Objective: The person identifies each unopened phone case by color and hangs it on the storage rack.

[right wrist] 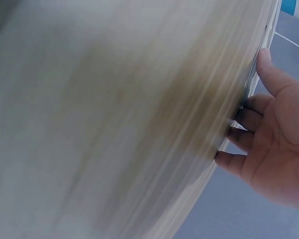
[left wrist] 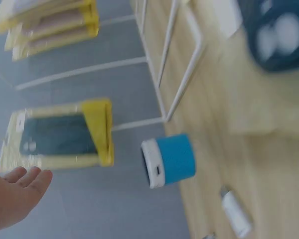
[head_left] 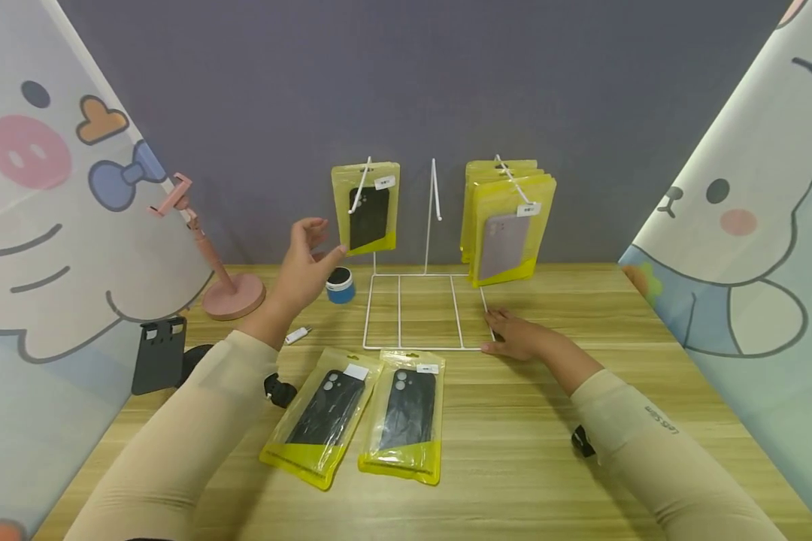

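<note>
A white wire display rack [head_left: 413, 349] stands on the wooden table with upright hooks at its back. My left hand [head_left: 302, 263] is raised beside the left hook, its fingers loosely bent and holding nothing. On that hook hangs a yellow-and-clear pouch [head_left: 341, 207] with a black phone case inside; the left wrist view shows this hanging pouch [left wrist: 103, 132] just past my fingertips. My right hand [head_left: 516, 335] rests at the rack base's front right corner, fingertips and thumb touching down there. Two more pouches with dark phone cases, a left one [head_left: 325, 413] and a right one [head_left: 406, 417], lie in front.
Several pouches [head_left: 507, 233], the front one with a lilac case, hang from the right hook. The middle hook [head_left: 436, 191] is bare. At left stand a blue-and-white cylinder [head_left: 340, 289], a white stick [head_left: 298, 335], a pink phone stand [head_left: 233, 297] and a black holder [head_left: 160, 355].
</note>
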`<state>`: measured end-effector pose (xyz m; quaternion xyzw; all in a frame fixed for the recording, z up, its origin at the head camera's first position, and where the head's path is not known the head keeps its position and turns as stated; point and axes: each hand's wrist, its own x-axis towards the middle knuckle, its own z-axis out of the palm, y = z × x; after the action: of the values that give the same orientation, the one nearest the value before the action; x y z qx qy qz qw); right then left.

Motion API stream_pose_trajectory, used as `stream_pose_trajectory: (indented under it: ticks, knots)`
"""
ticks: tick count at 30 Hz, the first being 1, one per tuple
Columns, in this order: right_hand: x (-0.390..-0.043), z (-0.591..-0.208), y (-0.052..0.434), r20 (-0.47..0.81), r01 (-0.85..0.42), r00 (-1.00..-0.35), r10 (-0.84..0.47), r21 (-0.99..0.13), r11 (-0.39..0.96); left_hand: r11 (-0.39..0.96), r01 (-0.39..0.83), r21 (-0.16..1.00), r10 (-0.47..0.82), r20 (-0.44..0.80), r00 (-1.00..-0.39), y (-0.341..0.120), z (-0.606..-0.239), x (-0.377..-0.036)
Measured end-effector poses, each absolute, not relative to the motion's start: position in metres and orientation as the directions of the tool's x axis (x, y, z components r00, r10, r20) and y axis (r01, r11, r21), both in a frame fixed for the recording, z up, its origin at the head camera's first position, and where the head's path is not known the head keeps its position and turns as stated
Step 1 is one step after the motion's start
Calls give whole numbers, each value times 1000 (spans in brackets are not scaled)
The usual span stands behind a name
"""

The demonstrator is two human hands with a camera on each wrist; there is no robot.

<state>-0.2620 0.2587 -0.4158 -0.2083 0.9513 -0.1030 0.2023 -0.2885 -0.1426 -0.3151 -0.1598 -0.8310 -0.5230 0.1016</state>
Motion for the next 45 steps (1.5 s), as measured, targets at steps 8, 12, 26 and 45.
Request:
stream_pose_trajectory:
  ticks: [8,12,26,45]
  knots:
    - [-261,-412,260,-343,-344,-832,-436,-299,890,554,366,748,386,159,-909,-119,-350,-257]
    - [-262,-413,261,-351,-338,-830,-434,-301,892,689,419,591,505,22,-863,-105,-366,-246]
    - [-265,-415,263,-340,-352,-830,-441,-294,889,759,624,186,648,-124,-752,-80,-394,-241]
    - [-263,-417,261,-337,-362,-825,-454,-303,882,701,680,215,709,-101,-698,-66,-400,-240]
